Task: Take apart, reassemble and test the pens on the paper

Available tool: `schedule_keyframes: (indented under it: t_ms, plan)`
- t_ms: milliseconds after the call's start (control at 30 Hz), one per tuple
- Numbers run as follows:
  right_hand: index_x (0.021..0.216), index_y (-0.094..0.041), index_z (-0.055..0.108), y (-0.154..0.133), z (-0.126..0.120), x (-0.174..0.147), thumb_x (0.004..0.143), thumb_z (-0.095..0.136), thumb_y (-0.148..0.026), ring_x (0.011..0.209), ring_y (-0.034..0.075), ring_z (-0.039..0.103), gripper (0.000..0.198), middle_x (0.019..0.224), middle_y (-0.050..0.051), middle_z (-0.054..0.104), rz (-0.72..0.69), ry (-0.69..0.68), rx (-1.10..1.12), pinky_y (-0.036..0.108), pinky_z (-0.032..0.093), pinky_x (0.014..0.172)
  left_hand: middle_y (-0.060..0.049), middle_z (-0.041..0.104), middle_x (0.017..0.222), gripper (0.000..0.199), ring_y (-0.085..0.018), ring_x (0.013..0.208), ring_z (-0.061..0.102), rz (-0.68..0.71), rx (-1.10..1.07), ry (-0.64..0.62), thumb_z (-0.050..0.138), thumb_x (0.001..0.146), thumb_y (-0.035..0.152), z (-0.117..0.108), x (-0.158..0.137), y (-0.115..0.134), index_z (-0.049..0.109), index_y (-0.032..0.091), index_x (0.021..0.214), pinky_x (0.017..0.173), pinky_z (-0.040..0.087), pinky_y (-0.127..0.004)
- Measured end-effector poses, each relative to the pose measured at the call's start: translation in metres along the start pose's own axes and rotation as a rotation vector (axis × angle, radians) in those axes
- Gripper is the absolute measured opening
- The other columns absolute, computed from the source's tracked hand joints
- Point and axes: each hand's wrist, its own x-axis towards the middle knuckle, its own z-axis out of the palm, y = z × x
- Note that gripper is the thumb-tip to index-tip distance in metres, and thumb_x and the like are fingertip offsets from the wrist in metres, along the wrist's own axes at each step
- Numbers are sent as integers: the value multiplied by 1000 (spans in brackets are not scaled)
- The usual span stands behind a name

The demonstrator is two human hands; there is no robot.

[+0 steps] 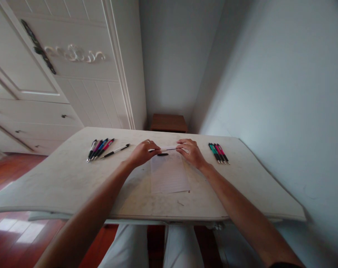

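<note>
Above the far end of a lined sheet of paper (170, 176), my left hand (143, 152) is closed on a white pen barrel (163, 149). My right hand (193, 153) pinches the end of a thin dark ink refill (171, 149), which reaches across to the barrel. Whether the refill's tip sits inside the barrel is too small to tell. Just below them, a short black pen part (162, 154) lies on the paper. A white-and-black pen (115, 150) lies on the table, left of my left hand.
Several pens (100, 149) in different colours lie side by side at the table's left. Several green and pink pens (219, 152) form a row at the right. The white table (87, 186) meets a wall on the right. A brown wooden box-like piece (169, 122) stands behind it.
</note>
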Motion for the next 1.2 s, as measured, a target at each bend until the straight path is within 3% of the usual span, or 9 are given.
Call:
schedule_keyframes:
  t_ms: [533,1200]
  plan:
    - [81,-24,73,4,5,1,86,64,-34,99,23,64,15,102,8,70,73,74,186,41,47,92,-7,72,91,27,-21,91,62,9,45,35,58,89,42,-1,-1,0,74,22,95,83,49,-33]
    - [83,-25,73,-6,6,0,88,62,-32,101,23,64,13,103,5,72,37,53,82,43,43,93,-7,71,94,26,-18,83,65,4,24,11,57,90,40,1,-2,5,74,21,94,79,49,-29]
